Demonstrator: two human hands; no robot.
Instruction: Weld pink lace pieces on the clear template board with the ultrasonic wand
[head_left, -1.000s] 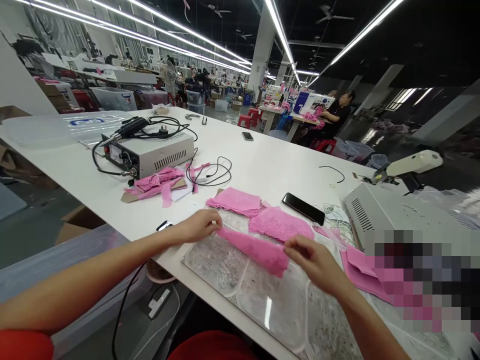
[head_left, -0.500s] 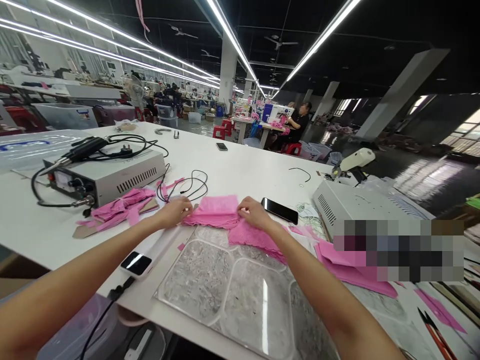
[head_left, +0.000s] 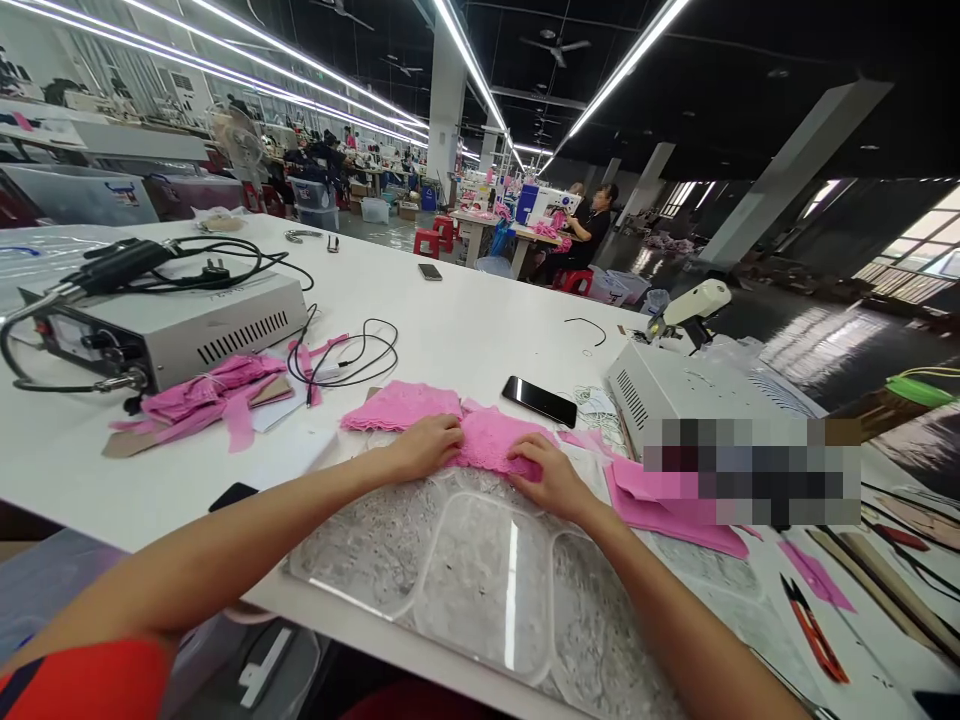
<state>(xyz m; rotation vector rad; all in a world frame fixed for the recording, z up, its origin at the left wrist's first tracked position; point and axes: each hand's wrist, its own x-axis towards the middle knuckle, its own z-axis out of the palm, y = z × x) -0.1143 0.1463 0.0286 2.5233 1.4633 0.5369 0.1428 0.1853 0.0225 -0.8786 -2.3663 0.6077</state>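
Observation:
A pink lace fabric piece (head_left: 491, 432) lies flat at the far edge of a clear mat (head_left: 480, 590) with a grey marbled look. My left hand (head_left: 427, 447) has its fingers closed at the left edge of this piece. At the right part of the piece, my right hand (head_left: 549, 478) pinches the near edge between thumb and fingers. Left of it, behind my left hand, rests a second pink lace piece (head_left: 401, 404) with a scalloped edge; neither hand holds it.
A phone (head_left: 540, 401) lies beyond my right hand. Grey control boxes (head_left: 217, 325) stand left and right, with black cables (head_left: 352, 360) nearby. Folded pink fabric (head_left: 675, 515) and red-handled snips (head_left: 817, 635) are at the right. A person (head_left: 592, 235) sits at a distant sewing table.
My left hand has let go of the left pink piece and moved right to the other lace piece. My right hand has shifted right and nearer along that piece. The view has shifted slightly.

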